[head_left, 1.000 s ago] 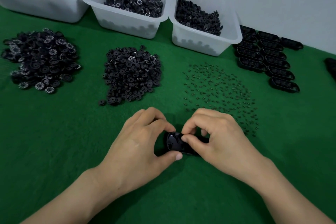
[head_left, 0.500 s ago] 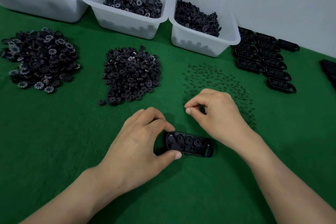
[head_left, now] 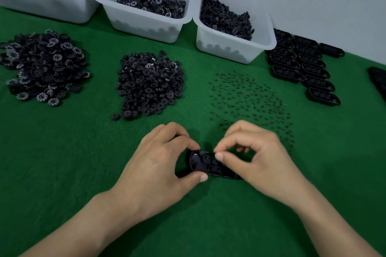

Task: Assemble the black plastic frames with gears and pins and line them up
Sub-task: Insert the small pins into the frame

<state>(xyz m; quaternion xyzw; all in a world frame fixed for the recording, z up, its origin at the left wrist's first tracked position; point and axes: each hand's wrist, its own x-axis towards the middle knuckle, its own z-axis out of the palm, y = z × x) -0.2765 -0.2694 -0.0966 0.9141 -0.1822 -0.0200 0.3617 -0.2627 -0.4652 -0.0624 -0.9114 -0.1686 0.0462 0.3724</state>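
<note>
Quick status: the frame (head_left: 200, 161) I'm building sits on the green felt (head_left: 62, 173) right in front of me, 6 o'clock on the table. My left hand (head_left: 158, 165) is clamped on its left end, thumb on the near edge and fingers curled over the far one. My right hand (head_left: 257, 160) is over the middle of it with thumb and forefinger tips pressed together. There should be a pin in there, but it's too tiny to see, so I can't say.

What could go wrong from here, I reckon:
- The pin slips out of the pinch. On the felt that's no harm, but if it lands inside the frame among the seated gears (head_left: 205, 157) it could jam them.
- The pin goes in crooked. My own fingers hide the hole, so it's all by feel. Pushing a tilted pin could pop a gear off its seat.
- My left grip is too loose, and the frame tips or skids when I press down.
- The heel of my right hand is near the closest loose pins (head_left: 250, 100), which spread out toward 1 o'clock. If I drag it, they scatter.

The finished frames (head_left: 302, 69) at 2 o'clock and the gear pile (head_left: 150, 83) at 11 are well apart from all this.
</note>
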